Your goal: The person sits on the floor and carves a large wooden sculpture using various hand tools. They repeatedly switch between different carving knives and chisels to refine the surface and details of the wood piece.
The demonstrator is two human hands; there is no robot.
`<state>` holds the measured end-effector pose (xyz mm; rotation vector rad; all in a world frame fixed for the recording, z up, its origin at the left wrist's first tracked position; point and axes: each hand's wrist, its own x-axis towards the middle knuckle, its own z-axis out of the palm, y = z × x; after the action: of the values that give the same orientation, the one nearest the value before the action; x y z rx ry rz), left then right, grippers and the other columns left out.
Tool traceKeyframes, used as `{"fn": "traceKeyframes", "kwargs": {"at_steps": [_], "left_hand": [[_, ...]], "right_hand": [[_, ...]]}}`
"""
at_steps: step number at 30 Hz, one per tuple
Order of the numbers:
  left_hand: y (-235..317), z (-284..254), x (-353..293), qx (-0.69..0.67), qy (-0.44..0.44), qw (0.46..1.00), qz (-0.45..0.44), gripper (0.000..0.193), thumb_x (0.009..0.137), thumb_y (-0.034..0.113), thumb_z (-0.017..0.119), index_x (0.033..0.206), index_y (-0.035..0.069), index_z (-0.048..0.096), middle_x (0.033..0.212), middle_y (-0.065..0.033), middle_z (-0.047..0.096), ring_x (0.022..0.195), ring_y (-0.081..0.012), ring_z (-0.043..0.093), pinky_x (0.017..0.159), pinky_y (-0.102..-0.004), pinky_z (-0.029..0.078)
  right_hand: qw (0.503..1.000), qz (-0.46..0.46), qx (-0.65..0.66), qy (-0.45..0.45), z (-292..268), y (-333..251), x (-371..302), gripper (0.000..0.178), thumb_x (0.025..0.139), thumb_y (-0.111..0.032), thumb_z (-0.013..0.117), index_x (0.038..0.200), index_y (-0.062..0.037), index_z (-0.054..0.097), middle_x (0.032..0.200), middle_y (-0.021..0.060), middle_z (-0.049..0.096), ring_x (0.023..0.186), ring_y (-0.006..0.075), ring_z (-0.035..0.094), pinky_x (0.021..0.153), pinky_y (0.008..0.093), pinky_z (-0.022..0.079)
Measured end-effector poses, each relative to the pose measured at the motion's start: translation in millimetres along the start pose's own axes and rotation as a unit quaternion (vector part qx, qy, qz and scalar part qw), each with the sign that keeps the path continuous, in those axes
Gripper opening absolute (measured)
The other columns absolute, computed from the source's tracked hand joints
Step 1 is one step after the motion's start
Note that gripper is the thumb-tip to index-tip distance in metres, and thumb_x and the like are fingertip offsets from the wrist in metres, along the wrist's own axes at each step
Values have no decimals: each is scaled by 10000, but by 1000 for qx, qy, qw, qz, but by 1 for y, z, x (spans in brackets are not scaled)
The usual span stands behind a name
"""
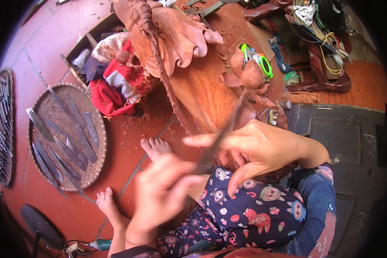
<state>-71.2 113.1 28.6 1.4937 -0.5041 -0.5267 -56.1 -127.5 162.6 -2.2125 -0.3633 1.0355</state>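
A long, thin dark tool, like a flat file [218,144], slants up and to the right. My left hand [161,193], smeared by motion, is closed around its lower end. My right hand [262,144] is beside the blade with its thumb and index finger stretched apart. The blade crosses in front of its fingers; whether they touch it I cannot tell. Beyond both hands lies a large reddish wood carving [202,92] with wavy edges, a twisted stem [170,86] and a rounded, flower-like piece [249,75] close to the tool's upper end.
A round woven tray [101,165] with several flat blades stands on the red tiles at left, another tray [8,176] of tools beyond it. Red and white cloths [112,92] lie by the carving. A bright green-rimmed object [266,67] and a dark panel [333,142] are at right.
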Motion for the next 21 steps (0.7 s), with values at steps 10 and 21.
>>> {"fn": "traceKeyframes", "kwargs": {"at_steps": [10,21], "left_hand": [[0,60,13,-60,30,984,168,186,766,50,803,888,5,670,797,-108,580,704,-293,615,593,-393,503],[-32,-18,20,17,304,950,69,207,830,33,757,950,-20,596,814,-179,537,711,-373,587,649,-423,461]], "right_hand": [[994,-100,50,11,-8,-2,-6,455,863,-373,779,1134,-8,760,931,101,695,759,260,700,623,341,531],[995,-24,-75,62,-13,-3,7,409,788,-168,853,1151,-26,731,803,57,679,655,168,660,612,291,504]]}}
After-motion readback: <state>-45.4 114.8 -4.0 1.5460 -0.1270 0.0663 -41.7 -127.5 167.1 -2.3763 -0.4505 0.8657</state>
